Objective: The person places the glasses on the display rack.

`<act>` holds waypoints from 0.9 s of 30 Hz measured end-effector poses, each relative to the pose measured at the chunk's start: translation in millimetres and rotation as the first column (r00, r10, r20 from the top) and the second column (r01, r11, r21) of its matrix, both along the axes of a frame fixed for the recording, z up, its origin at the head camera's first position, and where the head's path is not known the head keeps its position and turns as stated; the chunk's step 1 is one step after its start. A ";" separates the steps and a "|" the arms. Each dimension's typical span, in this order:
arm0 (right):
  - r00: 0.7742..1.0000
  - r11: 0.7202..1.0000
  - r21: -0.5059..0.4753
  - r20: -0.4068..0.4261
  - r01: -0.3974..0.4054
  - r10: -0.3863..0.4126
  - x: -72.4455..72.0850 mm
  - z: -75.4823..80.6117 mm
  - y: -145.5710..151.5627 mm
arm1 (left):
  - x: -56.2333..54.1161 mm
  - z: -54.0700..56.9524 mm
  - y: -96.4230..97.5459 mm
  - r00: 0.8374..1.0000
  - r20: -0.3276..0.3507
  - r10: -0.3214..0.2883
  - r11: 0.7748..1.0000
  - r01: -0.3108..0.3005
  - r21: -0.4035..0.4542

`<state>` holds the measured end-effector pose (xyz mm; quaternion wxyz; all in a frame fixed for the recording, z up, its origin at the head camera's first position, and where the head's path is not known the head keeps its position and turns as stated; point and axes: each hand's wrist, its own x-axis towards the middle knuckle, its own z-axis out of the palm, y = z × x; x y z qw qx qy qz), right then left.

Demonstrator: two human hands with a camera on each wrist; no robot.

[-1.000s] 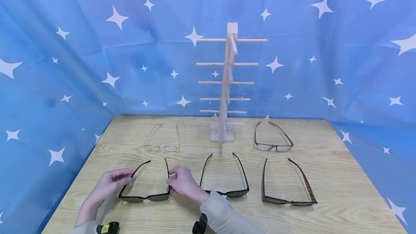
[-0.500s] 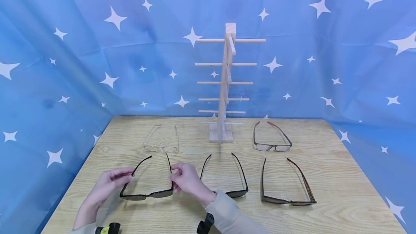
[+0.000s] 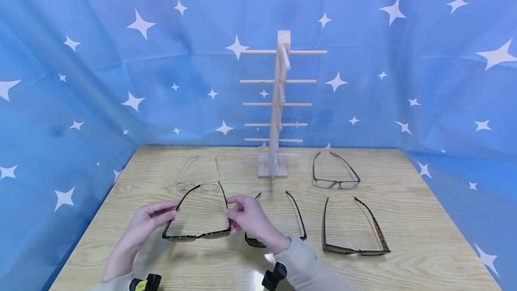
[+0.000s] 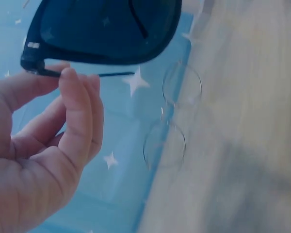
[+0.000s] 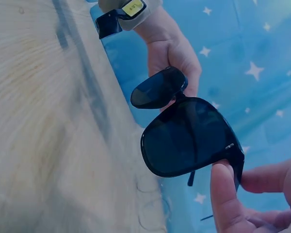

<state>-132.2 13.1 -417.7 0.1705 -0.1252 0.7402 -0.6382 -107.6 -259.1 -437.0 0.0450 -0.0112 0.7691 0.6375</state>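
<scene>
Black sunglasses [image 3: 196, 237] with dark lenses hang between my two hands, temples spread and pointing away from me. My left hand [image 3: 147, 223] pinches the left temple near its hinge, thumb and fingers on the thin arm, as the left wrist view shows. On the other side my right hand [image 3: 252, 219] pinches the right temple close to the frame corner. In the right wrist view the dark lenses [image 5: 184, 138] face the camera. Behind them lie thin wire-rimmed eyeglasses [image 3: 209, 187] on the table.
A wooden display stand [image 3: 278, 102] with several horizontal pegs rises at the table's back. Another pair of black sunglasses [image 3: 300, 219] lies partly behind my right forearm. Tortoiseshell sunglasses [image 3: 357, 251] and dark-framed eyeglasses [image 3: 336, 184] rest on the right of the wooden table [image 3: 420, 228].
Both hands have lifted the sunglasses off the table and carried them to the right and slightly away from me. The other glasses and the stand stay put.
</scene>
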 end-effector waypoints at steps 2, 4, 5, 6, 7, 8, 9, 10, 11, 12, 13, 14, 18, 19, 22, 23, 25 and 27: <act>1.000 1.000 0.000 -0.010 0.001 -0.001 -1.5 1.7 8.2 | -3.3 2.5 7.5 1.000 -0.014 -0.004 1.000 0.004 0.022; 1.000 1.000 -0.001 -0.022 0.004 -0.004 -2.9 3.0 16.1 | -6.7 4.8 15.0 1.000 -0.020 -0.008 0.999 0.009 0.040; 1.000 1.000 0.000 -0.023 0.009 -0.009 -3.7 3.2 19.9 | -8.4 5.7 18.6 1.000 -0.022 -0.012 0.999 0.013 0.052; 1.000 1.000 0.002 -0.024 0.014 -0.014 -4.5 3.1 23.5 | -10.1 6.3 22.2 1.000 -0.025 -0.016 0.998 0.017 0.061; 1.000 1.000 0.001 -0.024 0.018 -0.018 -5.0 3.5 27.1 | -11.9 6.7 25.8 0.999 -0.026 -0.019 0.998 0.021 0.067; 0.999 1.000 0.003 -0.025 0.021 -0.021 -5.6 3.6 30.4 | -13.6 7.2 29.4 1.000 -0.023 -0.019 0.997 0.020 0.071; 0.999 1.000 0.004 -0.024 0.027 -0.027 -6.2 3.5 33.5 | -15.2 7.9 32.9 1.000 -0.019 -0.018 0.997 0.019 0.077; 0.999 0.999 0.000 -0.018 0.033 -0.033 -6.8 3.7 36.6 | -16.9 8.3 36.1 1.000 -0.015 -0.019 0.997 0.020 0.081; 0.999 0.999 0.001 -0.020 0.039 -0.039 -7.4 4.1 39.6 | -18.6 8.8 39.5 1.000 -0.010 -0.015 0.996 0.016 0.084; 0.999 0.999 -0.002 -0.020 0.044 -0.044 -8.0 4.6 42.7 | -20.2 9.5 42.9 1.000 -0.004 -0.014 0.997 0.014 0.082; 0.999 0.999 -0.003 -0.020 0.049 -0.049 -8.7 4.8 45.7 | -21.6 9.9 46.1 1.000 0.001 -0.012 0.997 0.012 0.082; 0.998 0.998 -0.001 -0.020 0.056 -0.056 -9.6 4.8 48.6 | -23.1 10.5 49.2 1.000 0.005 -0.015 0.997 0.015 0.079; 0.997 0.997 0.008 -0.026 0.078 -0.077 -13.6 3.6 62.0 | -29.9 11.0 61.9 0.999 0.030 -0.028 0.998 0.027 0.061; 0.996 0.997 0.013 -0.026 0.082 -0.081 -14.6 3.2 65.6 | -31.8 10.7 65.3 0.999 0.033 -0.032 0.998 0.030 0.057; 0.996 0.996 0.010 -0.030 0.088 -0.088 -16.8 3.2 76.6 | -37.4 9.3 75.2 0.998 0.044 -0.042 0.998 0.039 0.055; 0.996 0.996 0.008 -0.029 0.090 -0.090 -17.1 3.9 80.1 | -39.1 8.8 78.4 0.998 0.046 -0.046 0.997 0.044 0.059; 0.995 0.995 0.008 -0.030 0.099 -0.099 -18.2 4.8 87.0 | -42.4 8.0 84.7 0.997 0.043 -0.061 0.996 0.058 0.070; 0.993 0.994 0.010 -0.033 0.110 -0.110 -19.5 5.6 93.7 | -45.6 7.6 90.9 0.996 0.042 -0.075 0.994 0.071 0.089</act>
